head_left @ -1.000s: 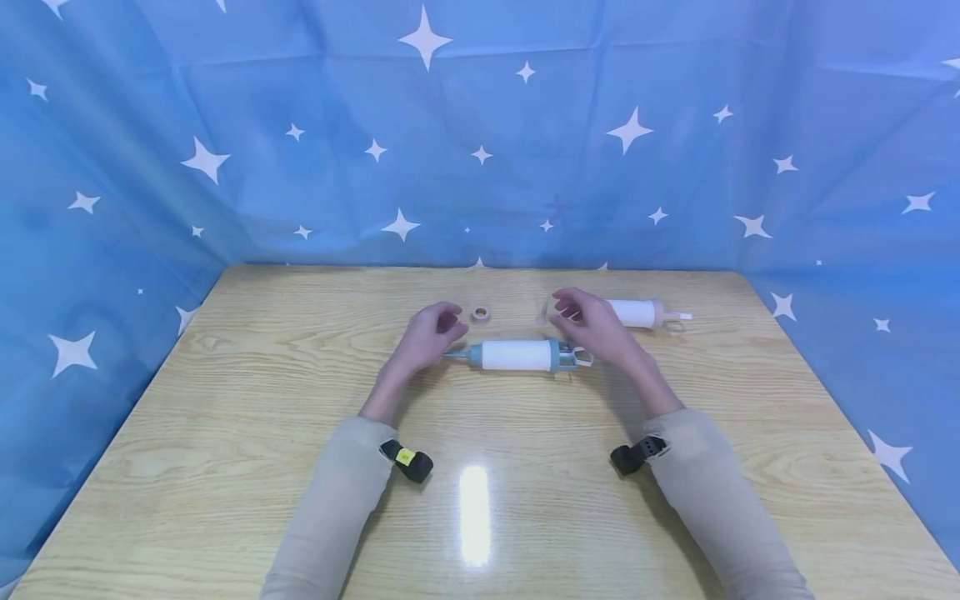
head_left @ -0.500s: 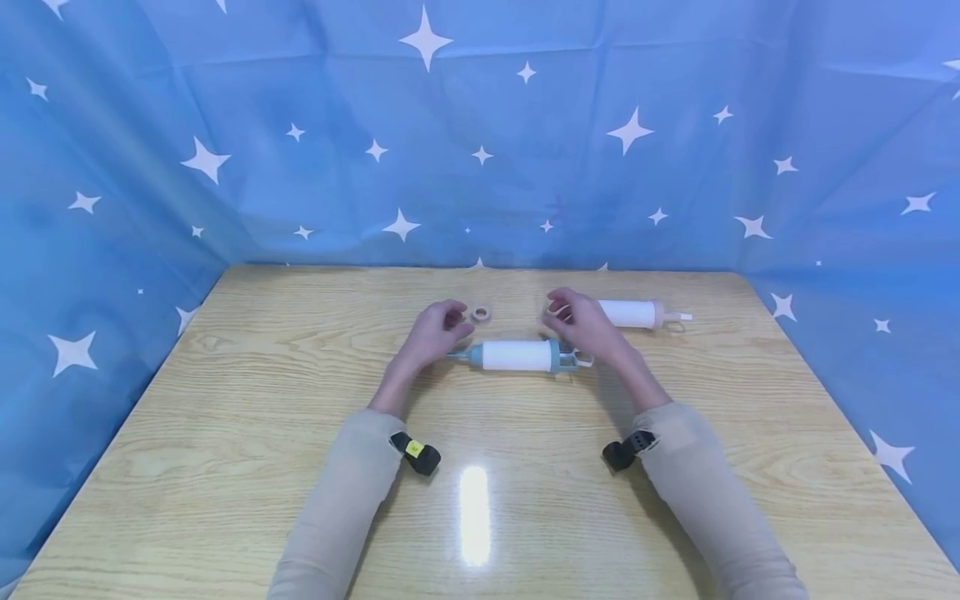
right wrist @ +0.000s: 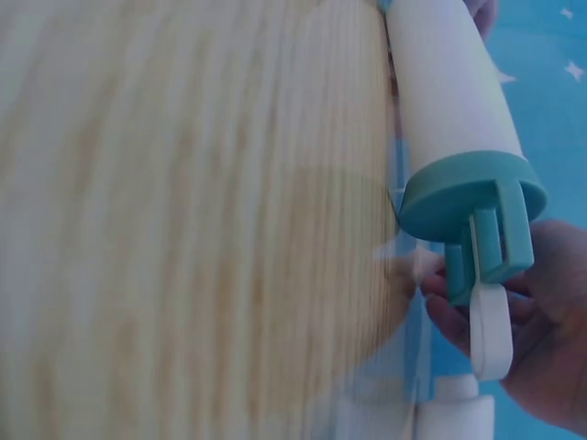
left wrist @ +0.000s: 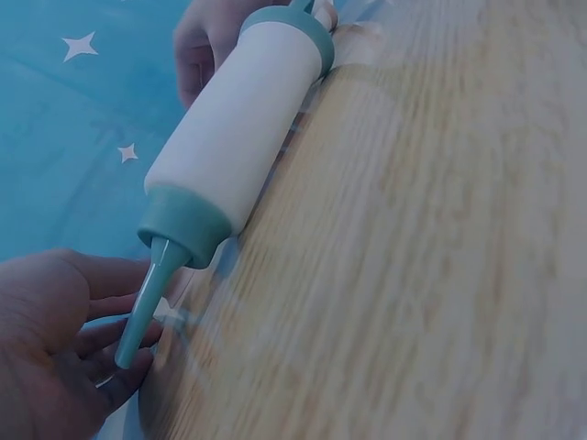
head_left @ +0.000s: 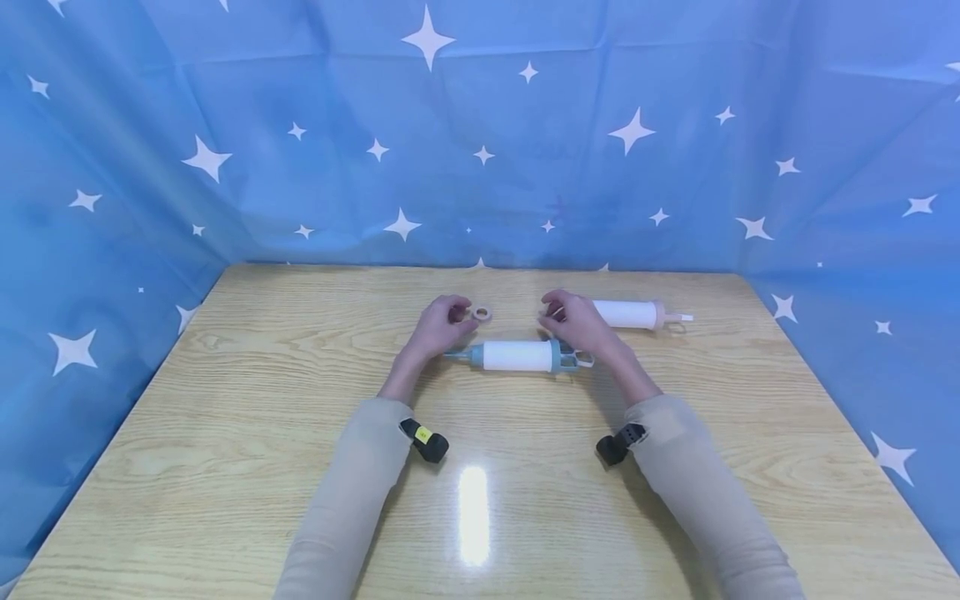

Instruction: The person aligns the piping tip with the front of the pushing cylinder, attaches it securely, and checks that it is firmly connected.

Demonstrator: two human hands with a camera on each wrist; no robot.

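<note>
A large teal-and-white syringe (head_left: 517, 356) lies crosswise on the table, its thin nozzle (left wrist: 151, 302) to the left and ringed handle end (right wrist: 491, 330) to the right. My left hand (head_left: 437, 327), fingers loosely curved, is beside a small pale ring like a tape roll (head_left: 482, 312), fingertips close to its left side. A gap shows between thumb and fingers. Behind the handle end of the teal syringe, my right hand (head_left: 577, 323) curves over the left end of a pink-and-white syringe (head_left: 630, 314), hiding it. Its thumb and fingers stand apart.
The wooden table (head_left: 337, 333) runs back to a blue curtain (head_left: 480, 167) with white stars. Black wrist cameras sit on both sleeves. A white shape (right wrist: 454, 417) shows at the bottom edge of the right wrist view.
My left hand has shifted slightly right and away from me, closer to the pale ring. The right hand has moved a little left along the pink syringe's end. The objects stay put.
</note>
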